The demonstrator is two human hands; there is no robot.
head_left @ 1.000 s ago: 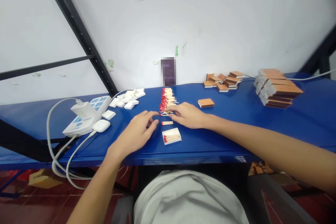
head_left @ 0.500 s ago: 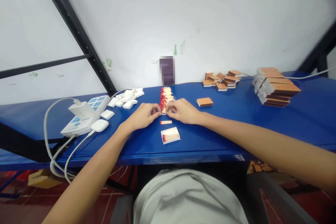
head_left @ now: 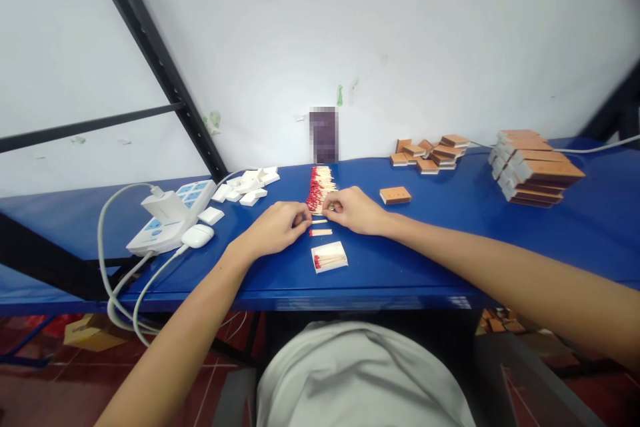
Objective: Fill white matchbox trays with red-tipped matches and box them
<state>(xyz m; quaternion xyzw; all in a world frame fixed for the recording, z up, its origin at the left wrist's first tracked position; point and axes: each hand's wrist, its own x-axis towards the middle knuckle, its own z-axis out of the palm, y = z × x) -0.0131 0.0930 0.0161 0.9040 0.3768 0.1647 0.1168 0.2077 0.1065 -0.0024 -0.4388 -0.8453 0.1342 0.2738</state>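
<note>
A pale matchstick [head_left: 319, 221] lies crosswise between my two hands, just in front of a long pile of red-tipped matches [head_left: 323, 183]. My left hand [head_left: 280, 230] pinches its left end, fingers curled closed. At the other end, the thumb and forefinger of my right hand [head_left: 353, 211] are closed on it; whether more than one match is held I cannot tell. Below them a small row of matches [head_left: 321, 232] lies on the blue table. Closer to me is a white matchbox tray [head_left: 342, 248] with several matches in it, heads to the left.
One brown matchbox [head_left: 395, 195] lies right of my right hand. Loose matchboxes [head_left: 430, 155] and a stacked block of them [head_left: 537, 167] stand farther right. White trays [head_left: 247, 183], a power strip [head_left: 155, 235] with cables and a white case [head_left: 197, 235] are at the left.
My hands have come slightly toward me, and a matchstick now shows between them, apart from the pile's near end. The whole view has shifted a little.
</note>
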